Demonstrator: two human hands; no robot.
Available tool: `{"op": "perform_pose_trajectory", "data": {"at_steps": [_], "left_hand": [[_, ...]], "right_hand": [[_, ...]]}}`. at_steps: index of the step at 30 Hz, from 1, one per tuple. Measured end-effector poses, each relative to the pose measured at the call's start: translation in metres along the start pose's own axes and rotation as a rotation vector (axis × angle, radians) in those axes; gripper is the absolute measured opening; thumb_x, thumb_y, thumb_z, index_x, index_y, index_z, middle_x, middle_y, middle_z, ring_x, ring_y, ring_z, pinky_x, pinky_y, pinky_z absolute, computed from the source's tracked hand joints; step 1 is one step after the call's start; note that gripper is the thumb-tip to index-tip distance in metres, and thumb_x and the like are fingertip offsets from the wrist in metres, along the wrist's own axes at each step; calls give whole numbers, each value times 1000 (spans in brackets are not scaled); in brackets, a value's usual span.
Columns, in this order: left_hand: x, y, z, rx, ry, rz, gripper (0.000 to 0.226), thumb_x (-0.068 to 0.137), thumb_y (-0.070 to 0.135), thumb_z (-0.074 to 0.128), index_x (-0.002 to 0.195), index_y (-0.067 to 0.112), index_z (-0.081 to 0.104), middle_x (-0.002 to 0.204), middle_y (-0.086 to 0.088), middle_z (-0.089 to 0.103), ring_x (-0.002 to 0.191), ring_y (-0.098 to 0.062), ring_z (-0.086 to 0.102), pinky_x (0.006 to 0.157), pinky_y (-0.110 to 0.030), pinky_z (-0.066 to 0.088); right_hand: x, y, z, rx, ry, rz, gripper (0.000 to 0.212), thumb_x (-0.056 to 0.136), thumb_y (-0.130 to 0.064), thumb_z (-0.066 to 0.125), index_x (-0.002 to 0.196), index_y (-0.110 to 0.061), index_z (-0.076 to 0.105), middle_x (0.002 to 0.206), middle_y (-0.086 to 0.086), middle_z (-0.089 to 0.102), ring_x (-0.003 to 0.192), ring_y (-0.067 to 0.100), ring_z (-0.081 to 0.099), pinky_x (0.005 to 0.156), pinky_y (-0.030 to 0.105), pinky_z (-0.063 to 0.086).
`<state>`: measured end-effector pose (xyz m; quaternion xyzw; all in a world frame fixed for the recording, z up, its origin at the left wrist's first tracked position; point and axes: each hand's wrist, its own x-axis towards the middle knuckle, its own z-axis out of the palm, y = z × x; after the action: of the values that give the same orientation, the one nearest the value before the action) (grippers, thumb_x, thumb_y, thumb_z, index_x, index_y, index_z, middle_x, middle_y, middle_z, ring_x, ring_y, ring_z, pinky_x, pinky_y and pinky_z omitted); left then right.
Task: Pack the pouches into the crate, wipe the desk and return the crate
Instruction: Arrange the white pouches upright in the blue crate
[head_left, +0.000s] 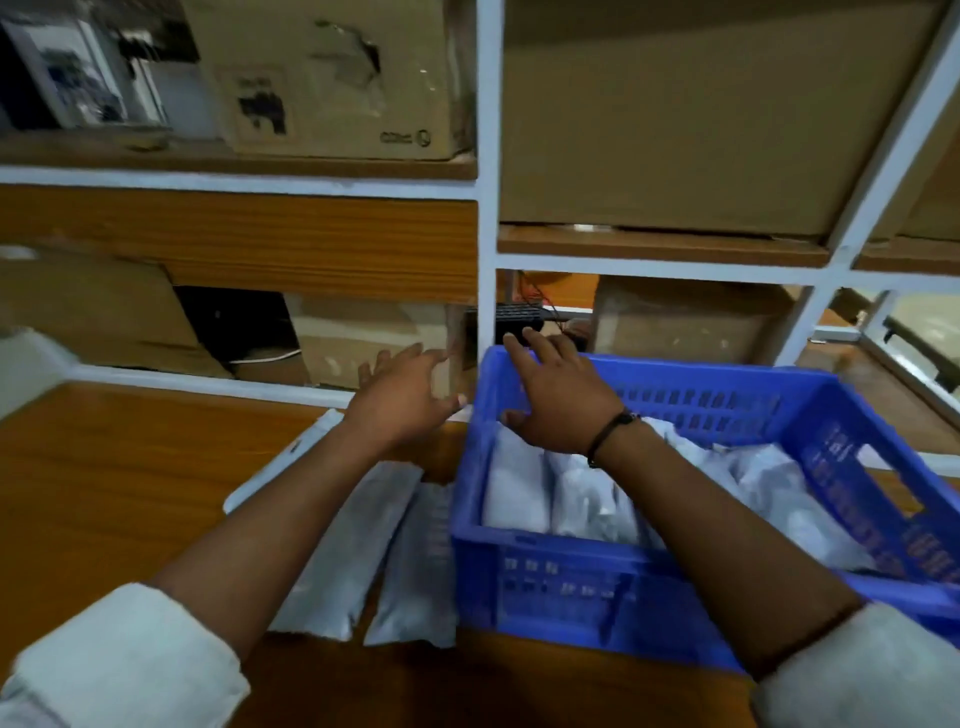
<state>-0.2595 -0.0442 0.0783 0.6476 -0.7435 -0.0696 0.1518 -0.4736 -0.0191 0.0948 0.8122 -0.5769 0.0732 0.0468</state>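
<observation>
Over on the wooden desk (104, 493), two grey pouches (358, 551) lie side by side just left of the blue crate (545, 587). The left hand (402, 400) hovers beyond them, fingers spread, holding nothing. Packed pouches (519, 483) fill the crate, and the right hand (561, 405) stretches over its far-left corner, fingers splayed, gripping nothing.

A bright blue crate (597, 587), its walls patterned with rows of small slots, fills the lower right. In it, and at lower centre beside it, lie plain silver-grey pouches (410, 561). The desk (104, 493) is orange-brown wood grain. Above, the shelf frame (488, 208) is white and the cardboard boxes (675, 130) tan. At the bottom corners, the sleeves (119, 665) are off-white; the wristband (608, 436) is black.
</observation>
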Motion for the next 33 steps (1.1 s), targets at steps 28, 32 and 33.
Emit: {"op": "perform_pose_trajectory", "data": {"at_steps": [28,32,33], "left_hand": [[-90,-254,107,-164,-36,70,108,75,95,8,150,26,43,160,-5,35,149,-25,31,121,-46,22],[-92,-252,98,-59,-150,34,122,57,104,15,157,34,23,168,0,13,154,-24,14,123,-46,15],[-92,-250,97,-24,-173,22,120,57,100,20,158,35,19,169,-1,10,154,-26,12,123,-48,15]], "right_hand": [[-9,-226,176,220,-420,36,93,92,-68,42,159,-23,-3,165,11,-20,150,38,-18,118,56,14],[1,-216,172,244,-467,33,88,92,-65,44,159,-27,0,165,6,-19,150,37,-20,118,59,10],[2,-217,172,249,-462,56,89,91,-67,44,159,-28,1,166,5,-17,150,38,-19,117,60,10]]}}
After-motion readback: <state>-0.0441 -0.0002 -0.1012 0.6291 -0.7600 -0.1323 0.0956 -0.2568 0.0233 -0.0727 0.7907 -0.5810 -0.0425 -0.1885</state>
